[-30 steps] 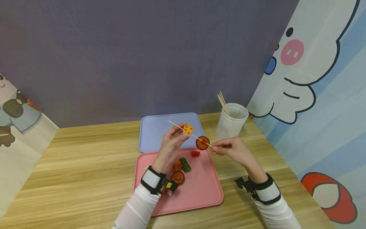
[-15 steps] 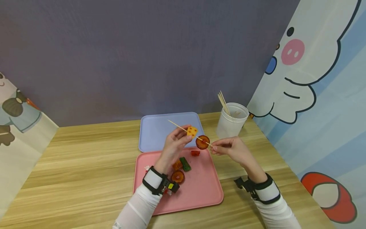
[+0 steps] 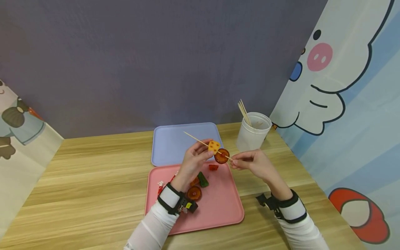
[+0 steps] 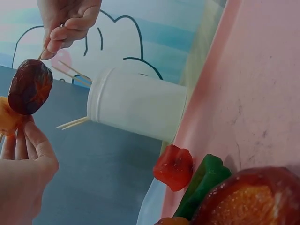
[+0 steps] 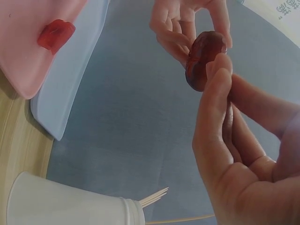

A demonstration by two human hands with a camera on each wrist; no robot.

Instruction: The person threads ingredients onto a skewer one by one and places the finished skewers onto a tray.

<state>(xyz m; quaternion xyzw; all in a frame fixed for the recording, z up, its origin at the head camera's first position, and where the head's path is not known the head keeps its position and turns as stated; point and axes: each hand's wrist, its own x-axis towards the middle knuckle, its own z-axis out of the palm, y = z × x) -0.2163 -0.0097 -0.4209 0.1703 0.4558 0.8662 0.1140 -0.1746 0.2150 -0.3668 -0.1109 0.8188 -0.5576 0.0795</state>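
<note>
A thin wooden skewer (image 3: 196, 139) is held slanting above the trays. On it sit a yellow piece with reddish-brown spots (image 3: 214, 147) and a round, glossy brown slice with an orange centre (image 3: 221, 156), side by side. My left hand (image 3: 194, 160) pinches the yellow piece between thumb and fingers. The skewer's lower right end is pinched by my right hand (image 3: 254, 163). In the left wrist view the brown slice (image 4: 31, 86) lies between both hands, close against the yellow piece (image 4: 8, 117). The right wrist view shows the slice (image 5: 204, 60) just beyond my right fingertips.
Below my hands a pink tray (image 3: 218, 211) carries a red piece (image 3: 213, 167), a green piece (image 3: 203, 180) and another brown round slice (image 3: 194, 193). Behind it lies a blue tray (image 3: 168, 146). A white tub (image 3: 252, 137) with several skewers (image 3: 244, 113) stands at the back right.
My left hand has slid the yellow piece along the skewer to the right, up to the brown slice. My right hand has stayed in place.
</note>
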